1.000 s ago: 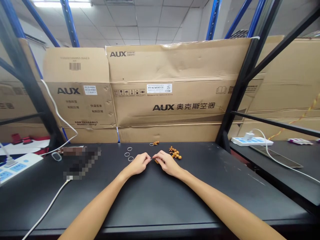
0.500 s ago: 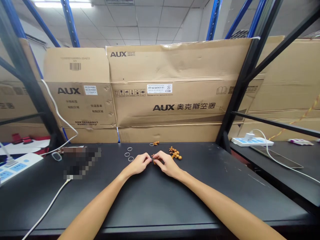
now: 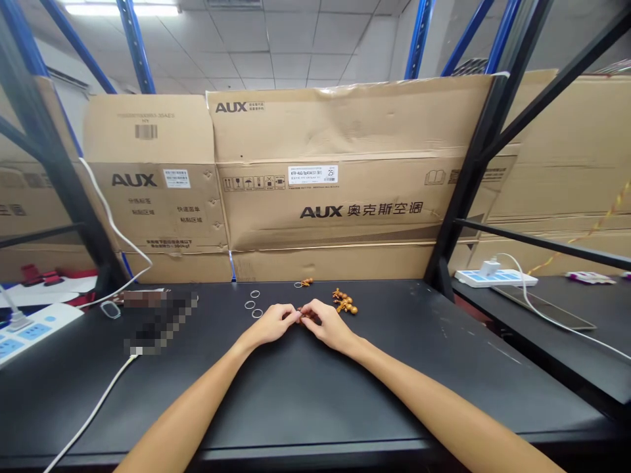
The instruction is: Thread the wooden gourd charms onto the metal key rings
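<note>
My left hand [image 3: 277, 322] and my right hand [image 3: 325, 323] meet fingertip to fingertip over the middle of the black table [image 3: 305, 394]. Both are closed in a pinch. Between them is a small brown piece [image 3: 300, 318], mostly covered by the fingers; it resembles the brown pendants nearby. What exactly the left fingertips grip is hidden. Several glossy brown figure-like pendants [image 3: 345, 302] lie just right of my right hand. Left of my left hand are three loose metal split rings [image 3: 250, 305]. Beyond both hands lies another brown pendant [image 3: 306, 282] beside a metal ring [image 3: 298, 285].
Cardboard panels [image 3: 325, 230] stand along the table's back edge. To the left are a blurred dark object [image 3: 162, 325] with a white cable [image 3: 93, 404], and a power strip [image 3: 34, 332]. Another power strip [image 3: 493, 279] is at right, past the black rack post [image 3: 463, 177].
The fingers have shifted slightly around the small brown piece, which is now more covered by the right fingertips. The view has moved a little; the rings and other pendants stay put.
</note>
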`<state>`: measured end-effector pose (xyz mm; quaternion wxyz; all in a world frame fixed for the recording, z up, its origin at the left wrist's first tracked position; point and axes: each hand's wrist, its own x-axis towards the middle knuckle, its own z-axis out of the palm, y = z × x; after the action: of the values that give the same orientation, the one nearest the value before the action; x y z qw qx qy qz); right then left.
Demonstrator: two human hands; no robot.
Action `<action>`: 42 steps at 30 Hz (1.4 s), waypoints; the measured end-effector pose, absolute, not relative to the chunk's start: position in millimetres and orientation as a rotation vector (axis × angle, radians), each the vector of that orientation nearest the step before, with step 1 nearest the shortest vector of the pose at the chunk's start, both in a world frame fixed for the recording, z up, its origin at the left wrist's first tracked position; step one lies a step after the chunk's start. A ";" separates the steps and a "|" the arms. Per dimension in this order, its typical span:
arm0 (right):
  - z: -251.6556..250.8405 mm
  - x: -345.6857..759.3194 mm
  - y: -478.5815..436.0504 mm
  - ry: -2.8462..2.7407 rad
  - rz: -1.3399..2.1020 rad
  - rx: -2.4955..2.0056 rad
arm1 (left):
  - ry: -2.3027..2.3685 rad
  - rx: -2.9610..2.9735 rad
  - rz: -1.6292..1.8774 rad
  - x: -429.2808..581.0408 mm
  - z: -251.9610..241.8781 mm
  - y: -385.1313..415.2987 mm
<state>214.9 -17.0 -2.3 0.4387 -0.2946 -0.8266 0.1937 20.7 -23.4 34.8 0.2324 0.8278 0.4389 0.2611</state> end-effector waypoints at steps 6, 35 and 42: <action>-0.9 215.3 -16.5 -2.049 0.419 -0.811 | 1.167 2.229 0.695 20.0 33.2 -19.9; 2.8 215.8 -19.7 -2.044 0.313 -0.839 | 1.075 2.263 0.666 20.8 36.1 -25.0; 4.0 215.8 -21.8 -2.043 0.287 -0.763 | 1.111 2.304 0.648 22.3 39.0 -27.4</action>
<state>215.8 -21.8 4.0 0.4537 -0.3092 -0.8277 0.1161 22.3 -27.4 39.0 0.2487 0.8458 0.4078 0.2377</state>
